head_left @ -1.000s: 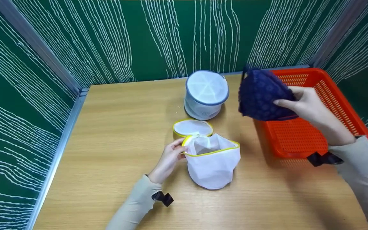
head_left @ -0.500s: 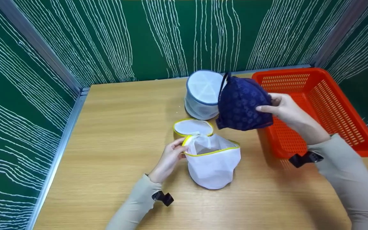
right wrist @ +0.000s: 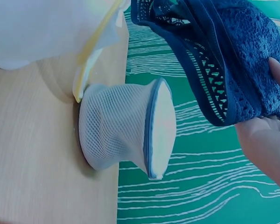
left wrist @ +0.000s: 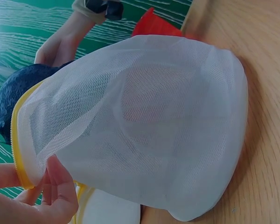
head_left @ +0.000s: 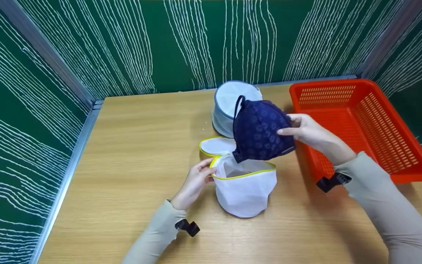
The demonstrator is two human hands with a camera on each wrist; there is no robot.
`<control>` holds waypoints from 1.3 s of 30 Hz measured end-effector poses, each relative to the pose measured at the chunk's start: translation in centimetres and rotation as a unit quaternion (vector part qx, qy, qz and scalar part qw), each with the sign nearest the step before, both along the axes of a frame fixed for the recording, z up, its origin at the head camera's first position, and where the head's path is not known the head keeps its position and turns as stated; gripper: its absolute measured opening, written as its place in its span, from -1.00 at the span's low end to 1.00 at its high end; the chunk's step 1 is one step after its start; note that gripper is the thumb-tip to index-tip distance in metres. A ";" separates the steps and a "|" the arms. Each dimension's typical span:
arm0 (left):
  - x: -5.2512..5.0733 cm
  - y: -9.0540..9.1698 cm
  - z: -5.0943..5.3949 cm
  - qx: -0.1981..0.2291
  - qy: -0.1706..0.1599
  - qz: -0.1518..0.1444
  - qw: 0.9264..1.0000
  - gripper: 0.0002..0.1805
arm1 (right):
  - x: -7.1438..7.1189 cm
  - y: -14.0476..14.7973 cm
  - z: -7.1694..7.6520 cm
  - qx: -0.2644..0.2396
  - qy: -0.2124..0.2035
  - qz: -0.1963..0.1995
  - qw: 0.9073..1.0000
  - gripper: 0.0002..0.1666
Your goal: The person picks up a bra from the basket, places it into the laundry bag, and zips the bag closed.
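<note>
A navy lace bra (head_left: 261, 128), folded cup in cup, hangs above a white mesh laundry bag (head_left: 245, 194) with a yellow zip rim. My right hand (head_left: 308, 132) pinches its right side between thumb and fingers. The bag stands upright on the table, its mouth unzipped and its round lid (head_left: 216, 146) folded back behind. My left hand (head_left: 196, 176) pinches the yellow rim at the left of the mouth. In the right wrist view the bra (right wrist: 252, 56) shows its lace band and straps. The bag's mesh (left wrist: 144, 116) fills the left wrist view; its inside shows only faintly.
A second mesh bag (head_left: 234, 102) with a blue-grey rim and shut lid stands behind, partly hidden by the bra. To the right sits a red plastic basket (head_left: 398, 146) with slotted sides. Green walls with white lines enclose the wooden table (head_left: 130, 154).
My right hand has carried the bra left and down, from over the red basket to just above the white bag's mouth. The left hand and both bags have stayed in place.
</note>
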State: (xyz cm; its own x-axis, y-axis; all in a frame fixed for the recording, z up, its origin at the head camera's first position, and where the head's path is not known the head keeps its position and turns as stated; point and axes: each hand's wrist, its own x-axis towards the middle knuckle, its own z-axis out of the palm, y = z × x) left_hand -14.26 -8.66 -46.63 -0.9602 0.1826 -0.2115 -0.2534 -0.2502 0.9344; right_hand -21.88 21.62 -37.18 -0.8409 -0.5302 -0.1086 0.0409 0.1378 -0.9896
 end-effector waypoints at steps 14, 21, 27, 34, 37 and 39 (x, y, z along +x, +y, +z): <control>0.0 0.2 0.0 0.004 0.003 -0.005 1.000 -0.55 | -0.6 -1.8 -1.5 0.001 -0.030 0.053 0.998 -0.76; 0.1 0.3 0.3 0.004 0.005 -0.010 1.000 -0.54 | -0.8 -2.2 -1.9 0.023 -0.051 0.097 0.994 -0.68; 0.1 0.4 0.5 0.000 0.001 -0.008 1.000 -0.53 | -1.0 -2.3 -2.3 0.034 -0.060 0.137 0.988 -0.63; 0.2 0.6 0.5 0.014 0.000 -0.004 1.000 -0.53 | -1.0 -2.4 -2.8 0.034 -0.010 0.211 0.977 -0.75; 0.1 0.6 0.5 0.018 0.005 -0.007 1.000 -0.52 | -1.0 -2.7 -2.8 0.050 0.003 0.223 0.974 -0.76; 0.1 0.6 0.6 0.018 0.003 -0.005 1.000 -0.51 | -1.0 -2.8 -2.9 0.064 0.009 0.224 0.973 -0.76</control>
